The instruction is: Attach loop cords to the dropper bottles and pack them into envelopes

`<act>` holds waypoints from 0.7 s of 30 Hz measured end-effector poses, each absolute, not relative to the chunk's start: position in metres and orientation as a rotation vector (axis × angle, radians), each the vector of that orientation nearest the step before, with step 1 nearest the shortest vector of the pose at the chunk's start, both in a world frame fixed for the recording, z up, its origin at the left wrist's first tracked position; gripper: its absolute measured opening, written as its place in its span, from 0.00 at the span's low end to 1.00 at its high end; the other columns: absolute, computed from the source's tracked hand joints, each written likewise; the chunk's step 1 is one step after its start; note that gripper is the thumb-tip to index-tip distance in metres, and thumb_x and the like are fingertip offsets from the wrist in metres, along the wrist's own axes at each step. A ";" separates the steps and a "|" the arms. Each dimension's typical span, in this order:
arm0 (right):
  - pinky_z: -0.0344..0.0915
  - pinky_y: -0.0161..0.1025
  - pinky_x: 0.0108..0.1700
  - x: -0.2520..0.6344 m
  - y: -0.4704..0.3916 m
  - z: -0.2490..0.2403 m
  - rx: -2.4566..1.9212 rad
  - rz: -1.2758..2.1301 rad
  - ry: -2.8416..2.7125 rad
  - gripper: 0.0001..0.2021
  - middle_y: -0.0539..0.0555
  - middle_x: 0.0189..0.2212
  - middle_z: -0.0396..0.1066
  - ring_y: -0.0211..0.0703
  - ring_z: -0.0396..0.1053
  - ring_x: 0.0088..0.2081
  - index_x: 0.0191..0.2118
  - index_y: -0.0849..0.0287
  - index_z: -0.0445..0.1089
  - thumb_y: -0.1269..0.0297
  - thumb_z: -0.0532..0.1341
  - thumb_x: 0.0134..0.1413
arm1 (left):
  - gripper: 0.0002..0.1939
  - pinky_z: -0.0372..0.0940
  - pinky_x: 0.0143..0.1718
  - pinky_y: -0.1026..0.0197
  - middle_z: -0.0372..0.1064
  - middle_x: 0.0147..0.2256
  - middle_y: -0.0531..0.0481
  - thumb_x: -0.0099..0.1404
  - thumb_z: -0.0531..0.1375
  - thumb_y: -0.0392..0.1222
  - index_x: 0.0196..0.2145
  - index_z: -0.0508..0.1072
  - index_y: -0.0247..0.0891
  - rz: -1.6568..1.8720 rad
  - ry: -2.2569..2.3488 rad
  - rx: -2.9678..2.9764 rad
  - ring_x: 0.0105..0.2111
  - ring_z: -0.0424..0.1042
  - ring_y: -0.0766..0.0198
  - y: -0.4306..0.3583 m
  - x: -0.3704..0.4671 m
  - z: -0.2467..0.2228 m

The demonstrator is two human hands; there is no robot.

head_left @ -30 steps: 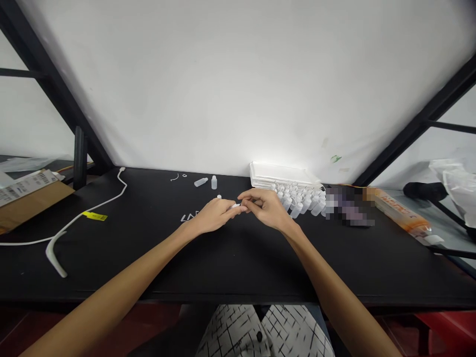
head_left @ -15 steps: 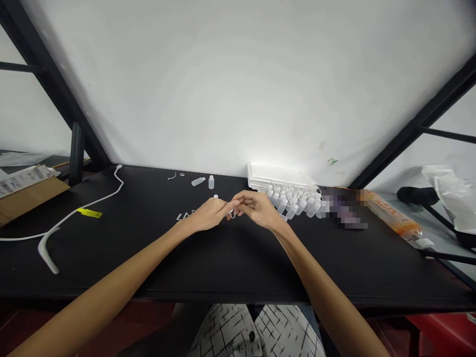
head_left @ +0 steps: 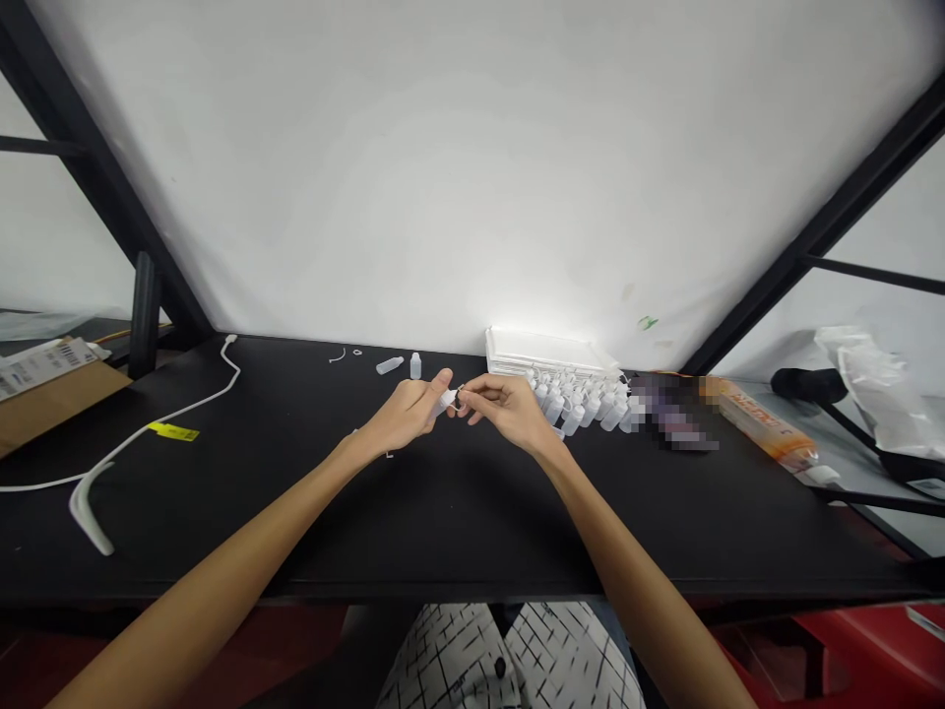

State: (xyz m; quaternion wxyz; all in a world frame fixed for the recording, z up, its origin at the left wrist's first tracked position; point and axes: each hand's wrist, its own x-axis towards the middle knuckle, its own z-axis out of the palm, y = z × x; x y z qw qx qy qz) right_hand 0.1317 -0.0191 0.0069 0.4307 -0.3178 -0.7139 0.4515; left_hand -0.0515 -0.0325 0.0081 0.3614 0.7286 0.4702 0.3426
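Observation:
My left hand (head_left: 405,416) is closed round a small plastic dropper bottle (head_left: 445,401), its white top sticking out past my thumb. My fingers hide most of the body. At that top, my right hand (head_left: 508,406) pinches a thin white cap strap (head_left: 457,401); its exact shape is too small to make out. Beyond the left hand, one like bottle (head_left: 415,365) stands upright and another bottle (head_left: 390,365) lies on its side. To the right of my right hand, several dropper bottles with looped straps (head_left: 577,409) stand in a close group.
A stack of white flat sheets or bags (head_left: 546,352) lies behind the bottle group. Small white loose pieces (head_left: 338,355) are near the wall. A white cable (head_left: 188,396) with a yellow tag crosses the left side. An orange-and-clear package (head_left: 768,423) lies right; a cardboard box (head_left: 59,399) left.
The left hand has turned and its thumb has risen, so the bottle's white top now shows between the hands. My right fingers have shifted to the strap there. The view has moved slightly.

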 end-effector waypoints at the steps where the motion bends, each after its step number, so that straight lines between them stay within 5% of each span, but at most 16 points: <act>1: 0.70 0.36 0.30 0.131 -0.019 0.007 -0.798 1.110 -1.767 0.12 0.54 0.27 0.73 0.41 0.73 0.31 0.31 0.62 0.73 0.57 0.64 0.51 | 0.38 0.56 0.21 0.63 0.54 0.11 0.55 0.68 0.38 0.65 0.25 0.72 0.34 0.884 1.203 1.862 0.13 0.56 0.69 -0.033 -0.052 0.008; 14: 0.67 0.36 0.28 0.135 -0.023 0.015 -0.759 1.039 -1.724 0.07 0.52 0.27 0.71 0.41 0.71 0.30 0.31 0.60 0.73 0.61 0.64 0.51 | 0.37 0.53 0.18 0.65 0.60 0.12 0.54 0.69 0.36 0.65 0.28 0.72 0.35 0.785 1.113 1.823 0.11 0.57 0.70 -0.037 -0.050 0.006; 21: 0.61 0.35 0.30 0.181 -0.010 0.027 -1.133 0.215 -1.713 0.05 0.52 0.30 0.72 0.40 0.68 0.31 0.27 0.58 0.72 0.66 0.59 0.49 | 0.36 0.64 0.34 0.60 0.72 0.21 0.50 0.71 0.39 0.60 0.24 0.75 0.35 0.847 1.260 2.032 0.20 0.68 0.66 -0.027 -0.055 0.004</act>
